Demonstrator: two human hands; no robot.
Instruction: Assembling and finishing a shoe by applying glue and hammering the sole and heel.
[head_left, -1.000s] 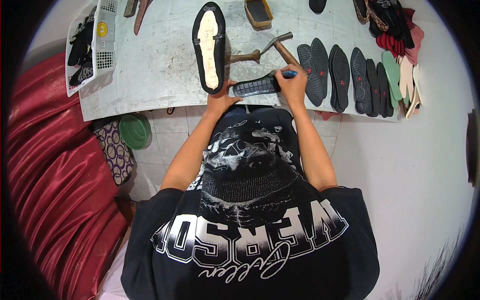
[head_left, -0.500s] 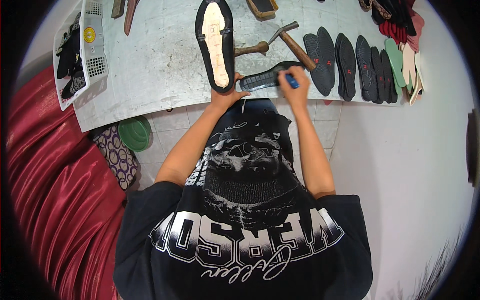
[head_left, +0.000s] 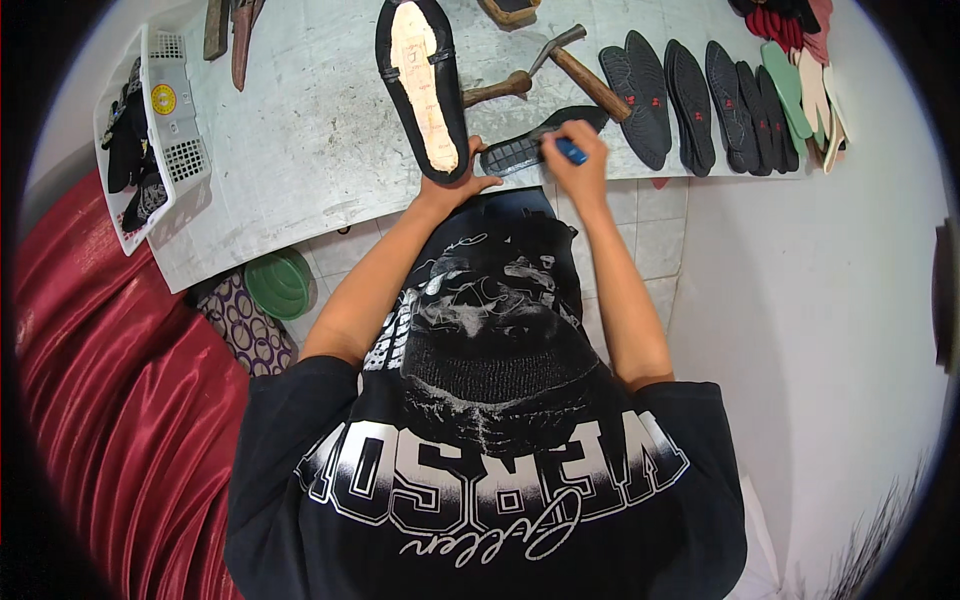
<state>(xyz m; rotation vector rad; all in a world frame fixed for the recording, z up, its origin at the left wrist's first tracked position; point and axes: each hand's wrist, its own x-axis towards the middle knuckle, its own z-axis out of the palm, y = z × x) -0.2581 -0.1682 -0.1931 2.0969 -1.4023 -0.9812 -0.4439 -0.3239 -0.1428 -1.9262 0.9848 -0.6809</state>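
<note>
A black shoe sole [head_left: 515, 154] with a blocky tread-like pattern lies near the table's front edge. My left hand [head_left: 455, 190] grips its left end, thumb and a finger on either side; the other fingers are hidden. In my closed right hand [head_left: 583, 165] is a blue pen-shaped tool [head_left: 571, 151], held over the middle of the sole; its tip is too small to make out. A black shoe [head_left: 387, 50] stands bottom up with its cream underside showing, and its near end covers part of my left hand.
Beyond the sole lie a hammer [head_left: 590, 85] and another wooden handle [head_left: 500, 90]. Several black soles [head_left: 635, 100] line the right side, beside green and cream ones. A white basket [head_left: 180, 115] of dark items stands left. A small container [head_left: 510, 12] sits at the back.
My right hand has moved slightly left along the sole with the blue tool. The left hand keeps its hold. The whole view has shifted and turned a little.
</note>
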